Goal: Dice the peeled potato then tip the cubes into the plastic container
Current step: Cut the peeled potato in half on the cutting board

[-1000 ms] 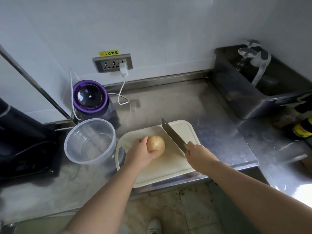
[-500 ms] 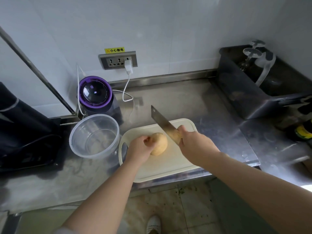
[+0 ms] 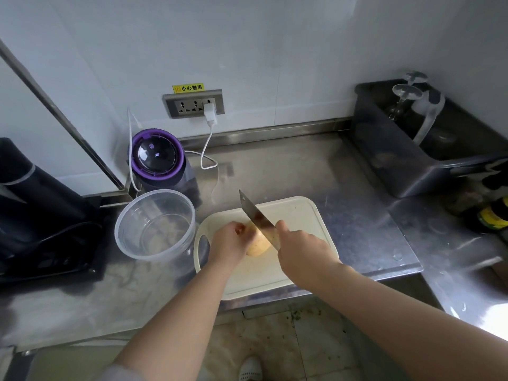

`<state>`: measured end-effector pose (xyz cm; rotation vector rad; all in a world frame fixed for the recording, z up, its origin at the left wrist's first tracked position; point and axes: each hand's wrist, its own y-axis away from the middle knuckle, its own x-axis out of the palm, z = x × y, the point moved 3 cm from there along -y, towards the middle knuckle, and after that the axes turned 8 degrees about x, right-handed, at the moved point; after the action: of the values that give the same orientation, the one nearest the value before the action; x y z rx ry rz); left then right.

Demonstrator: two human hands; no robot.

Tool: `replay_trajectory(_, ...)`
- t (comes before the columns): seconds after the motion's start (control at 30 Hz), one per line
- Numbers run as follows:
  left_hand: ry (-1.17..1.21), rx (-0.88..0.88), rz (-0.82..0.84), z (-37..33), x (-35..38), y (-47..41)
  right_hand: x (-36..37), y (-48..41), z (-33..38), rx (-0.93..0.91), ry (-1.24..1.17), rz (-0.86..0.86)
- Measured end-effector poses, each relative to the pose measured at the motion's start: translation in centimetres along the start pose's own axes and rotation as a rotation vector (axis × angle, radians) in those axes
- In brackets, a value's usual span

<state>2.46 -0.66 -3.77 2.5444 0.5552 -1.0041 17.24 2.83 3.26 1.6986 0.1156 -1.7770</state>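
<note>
A peeled yellow potato (image 3: 257, 244) lies on the cream cutting board (image 3: 299, 215) at the counter's front edge. My left hand (image 3: 229, 242) grips the potato from its left side and hides that half. My right hand (image 3: 302, 253) grips the handle of a cleaver (image 3: 257, 218), whose blade slants over the top of the potato; whether the edge has entered it is not plain. The round clear plastic container (image 3: 155, 224) stands empty just left of the board.
A purple-rimmed appliance (image 3: 157, 158) with a white cable stands behind the container. A dark device (image 3: 35, 213) fills the left. A grey bin (image 3: 417, 149) with a glass sits back right, and bottles (image 3: 494, 215) stand at the right edge. The steel counter (image 3: 343, 174) drops off just below the board.
My right hand swung the cleaver leftward from beside the potato to over its top. My left hand kept holding the potato on the board.
</note>
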Motion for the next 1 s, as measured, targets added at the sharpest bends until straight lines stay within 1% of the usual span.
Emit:
replay_trajectory(0.2, -0.031, 0.027, -0.023, -0.3, 0.1, 0.1, -0.3, 0.3, 0.1, -0.002, -0.027, 0.033)
replay_trajectory(0.4, -0.073, 0.007, -0.025, -0.6, -0.2, 0.2, -0.3, 1.2, -0.8, -0.026, 0.063, 0.052)
replay_trajectory(0.53, -0.051, -0.018, -0.014, -0.5, -0.1, 0.0, -0.3, 1.3, -0.5, -0.029, 0.078, 0.045)
replay_trajectory(0.87, -0.001, -0.073, 0.02, -0.5, -0.1, -0.2, 0.5, -0.8, 0.0, -0.037, 0.088, 0.122)
replay_trajectory(1.0, -0.009, -0.069, -0.003, -0.6, -0.2, -0.1, 1.3, -2.2, 0.4, -0.055, 0.061, 0.169)
